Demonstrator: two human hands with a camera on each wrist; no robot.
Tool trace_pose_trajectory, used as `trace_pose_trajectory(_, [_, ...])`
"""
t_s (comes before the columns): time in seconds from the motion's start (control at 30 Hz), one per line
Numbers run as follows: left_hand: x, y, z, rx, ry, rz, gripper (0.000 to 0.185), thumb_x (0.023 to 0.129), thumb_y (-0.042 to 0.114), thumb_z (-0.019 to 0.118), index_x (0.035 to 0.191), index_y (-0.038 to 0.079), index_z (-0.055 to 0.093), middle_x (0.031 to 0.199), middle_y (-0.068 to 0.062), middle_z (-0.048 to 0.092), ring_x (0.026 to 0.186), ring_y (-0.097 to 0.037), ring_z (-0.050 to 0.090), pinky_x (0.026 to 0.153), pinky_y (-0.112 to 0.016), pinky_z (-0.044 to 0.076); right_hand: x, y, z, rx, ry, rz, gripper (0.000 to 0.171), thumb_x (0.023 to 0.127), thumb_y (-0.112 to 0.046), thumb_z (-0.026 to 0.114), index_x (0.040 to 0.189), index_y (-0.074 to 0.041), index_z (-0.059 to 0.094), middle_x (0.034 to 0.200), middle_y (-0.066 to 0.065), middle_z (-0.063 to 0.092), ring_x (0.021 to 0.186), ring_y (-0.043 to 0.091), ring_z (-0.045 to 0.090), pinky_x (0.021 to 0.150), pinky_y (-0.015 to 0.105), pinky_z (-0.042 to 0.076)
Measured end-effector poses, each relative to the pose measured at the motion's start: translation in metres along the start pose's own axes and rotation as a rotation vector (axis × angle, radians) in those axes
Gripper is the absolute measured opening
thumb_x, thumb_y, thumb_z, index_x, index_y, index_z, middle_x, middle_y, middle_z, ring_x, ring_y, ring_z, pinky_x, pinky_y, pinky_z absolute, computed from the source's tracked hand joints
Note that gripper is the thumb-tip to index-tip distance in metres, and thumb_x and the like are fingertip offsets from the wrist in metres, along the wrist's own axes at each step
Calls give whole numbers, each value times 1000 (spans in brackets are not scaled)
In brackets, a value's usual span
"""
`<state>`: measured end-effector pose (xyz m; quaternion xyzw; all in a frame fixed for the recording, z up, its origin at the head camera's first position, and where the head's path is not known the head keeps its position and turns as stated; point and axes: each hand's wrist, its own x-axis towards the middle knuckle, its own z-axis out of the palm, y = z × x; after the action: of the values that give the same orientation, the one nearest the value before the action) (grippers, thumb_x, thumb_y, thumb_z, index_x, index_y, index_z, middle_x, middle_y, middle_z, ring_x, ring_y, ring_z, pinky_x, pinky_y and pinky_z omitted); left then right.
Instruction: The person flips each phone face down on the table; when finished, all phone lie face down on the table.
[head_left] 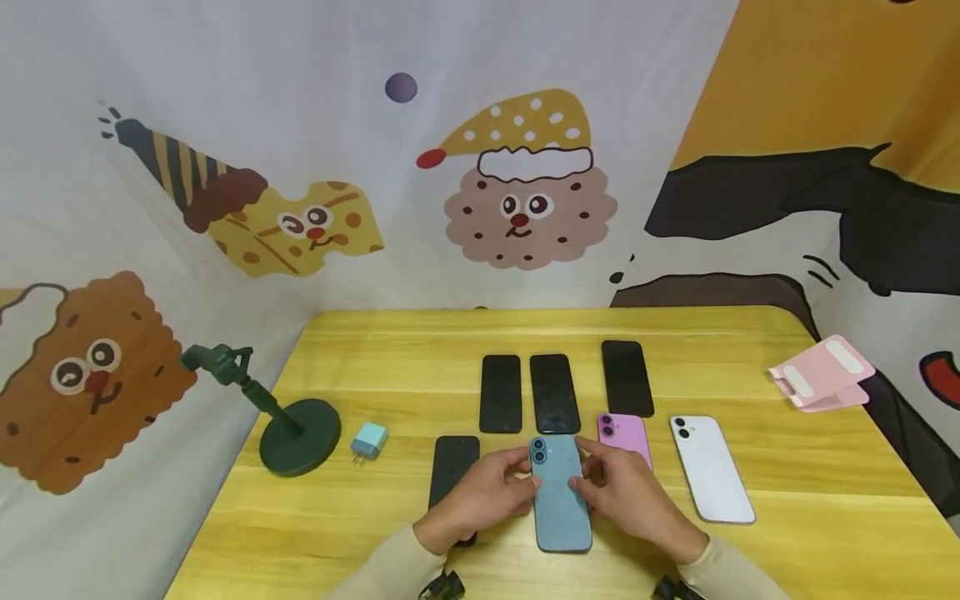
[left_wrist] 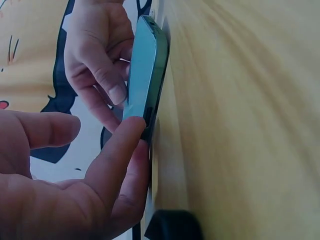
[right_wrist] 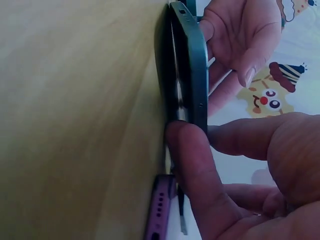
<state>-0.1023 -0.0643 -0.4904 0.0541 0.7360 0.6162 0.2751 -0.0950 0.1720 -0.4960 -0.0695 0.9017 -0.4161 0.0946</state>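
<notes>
Green stand [head_left: 288,425]: sits at the far left of the desk [head_left: 810,508], well apart from the hands.
Blue charger [head_left: 369,440]: lies just beside the stand's round base.
Black phone [head_left: 452,471]: lies face down at the left of the near row; the left wrist partly covers it.
Left hand [head_left: 480,498]: fingers curled against the left edge of the teal phone, thumb on its back near the camera; in the left wrist view a fingertip [left_wrist: 131,131] presses the side rail.
Teal phone [head_left: 558,493]: lies back up on the desk in the middle of the near row, pinched between both hands; the wrist views show one edge slightly raised off the wood.
Right hand [head_left: 626,497]: pinches the right edge, thumb on the back, a fingertip [right_wrist: 185,145] tucked at the lower rim.
Pink phone [head_left: 624,435]: just beside the right hand, partly hidden by it.
White phone [head_left: 711,468]: untouched, further right.
Three dark phones [head_left: 553,392]: back row, screens up.
Pink holder [head_left: 821,372]: far right corner.
Progress: judged as an early stage, with the teal phone gripped but not yet lifted clear.
</notes>
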Motion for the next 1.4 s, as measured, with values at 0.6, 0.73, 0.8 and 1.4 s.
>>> trace_pose_trajectory(0.6, [5, 2, 3, -110, 18, 32, 66, 105, 13, 66, 160, -7, 36, 153, -25, 54, 129, -30, 65, 98, -43, 62, -5, -9, -9, -107, 20, -23, 53, 89, -18, 86, 135, -1, 70, 110, 9, 80, 75, 4, 68, 63, 21, 55])
trace_pose_trajectory(0.73, [11, 4, 3, -104, 27, 55, 68, 104, 12, 66, 161, -7, 34, 155, -25, 52, 132, -31, 63, 99, -42, 61, 1, -9, -9, -50, 18, -10, 52, 89, -15, 86, 136, 1, 69, 126, 15, 76, 85, 7, 74, 70, 20, 60])
trace_pose_trajectory(0.8, [14, 5, 3, -89, 38, 58, 69, 104, 13, 67, 161, -7, 35, 156, -24, 51, 134, -32, 61, 101, -41, 60, 4, -9, -10, -37, 19, 2, 54, 89, -15, 86, 137, 1, 68, 123, 15, 77, 85, 7, 74, 69, 21, 60])
trace_pose_trajectory(1.4, [13, 13, -2, -9, 64, 42, 64, 103, 19, 69, 159, 1, 43, 154, -20, 54, 138, -35, 57, 108, -44, 55, 14, -8, -15, -60, 30, -39, 54, 92, -22, 84, 138, 0, 67, 120, 9, 78, 98, 13, 75, 83, 34, 64])
